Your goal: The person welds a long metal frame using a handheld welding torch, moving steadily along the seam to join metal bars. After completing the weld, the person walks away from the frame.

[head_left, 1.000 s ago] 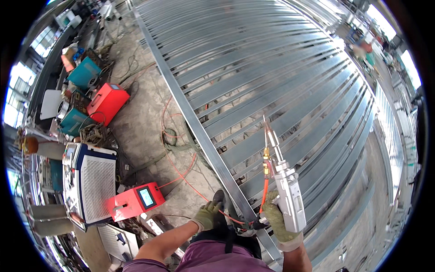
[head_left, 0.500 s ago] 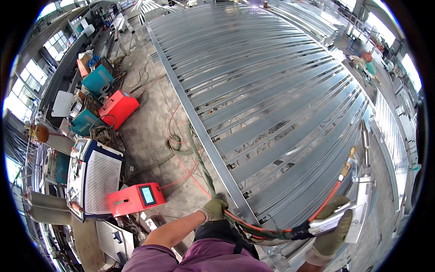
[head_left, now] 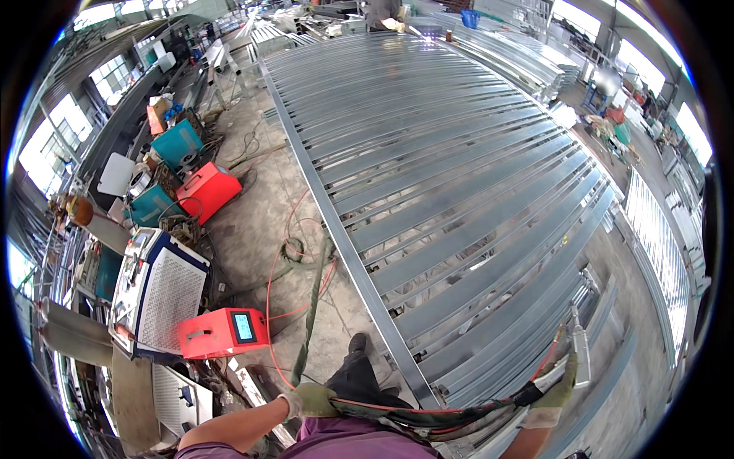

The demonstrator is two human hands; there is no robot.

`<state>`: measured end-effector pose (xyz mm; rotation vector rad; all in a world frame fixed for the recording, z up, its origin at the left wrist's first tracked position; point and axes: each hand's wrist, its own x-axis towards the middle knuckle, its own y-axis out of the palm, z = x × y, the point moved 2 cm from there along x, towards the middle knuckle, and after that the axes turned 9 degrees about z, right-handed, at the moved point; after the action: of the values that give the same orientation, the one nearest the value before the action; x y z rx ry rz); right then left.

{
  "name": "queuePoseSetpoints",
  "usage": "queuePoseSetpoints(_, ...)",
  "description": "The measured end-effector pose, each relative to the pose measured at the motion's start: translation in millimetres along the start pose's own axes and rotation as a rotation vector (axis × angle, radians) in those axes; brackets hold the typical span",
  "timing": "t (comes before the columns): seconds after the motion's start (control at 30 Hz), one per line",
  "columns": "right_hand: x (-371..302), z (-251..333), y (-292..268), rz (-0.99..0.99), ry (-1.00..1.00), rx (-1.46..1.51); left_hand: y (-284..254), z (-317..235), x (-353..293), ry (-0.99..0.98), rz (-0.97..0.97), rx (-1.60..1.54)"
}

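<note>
Wearing an olive glove, my left hand point(head_left: 313, 400) is closed around a dark sleeved cable point(head_left: 428, 417) with an orange-red hose running along it. The cable crosses in front of my body to a silver handheld welding torch point(head_left: 582, 356) at the lower right. My right hand point(head_left: 562, 392), also gloved, grips the torch by its handle, with the nozzle pointing up and away. Left of the torch lies a large frame of parallel galvanized metal slats point(head_left: 459, 222), edged by a long side rail point(head_left: 336, 229).
On the left stand a red box with a screen point(head_left: 224, 334), a white-and-blue machine point(head_left: 170, 294), another red box point(head_left: 209, 191) and teal machines point(head_left: 177, 144). Hoses point(head_left: 306, 321) trail over the concrete floor. Another person point(head_left: 382, 15) works at the frame's far end, beside a bright spark.
My left hand has shifted left and down with the cable. The torch and my right hand sit lower and closer to me. The view has tilted, bringing the other person and my foot into sight.
</note>
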<state>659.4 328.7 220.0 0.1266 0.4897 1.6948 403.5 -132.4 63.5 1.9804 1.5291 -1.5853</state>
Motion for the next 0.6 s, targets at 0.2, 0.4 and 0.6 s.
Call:
queuePoseSetpoints(0.2,43,-42,0,0.025,0.107,0.005,-28,-32,-76,-0.066,0.002,-0.235)
queuePoseSetpoints(0.4,63,-43,7,0.115,0.118,0.035,-29,-31,-71,-0.056,0.072,-0.607)
queuePoseSetpoints(0.6,74,-54,3,0.169,0.101,0.087,-25,-17,-49,-0.004,0.123,-0.620)
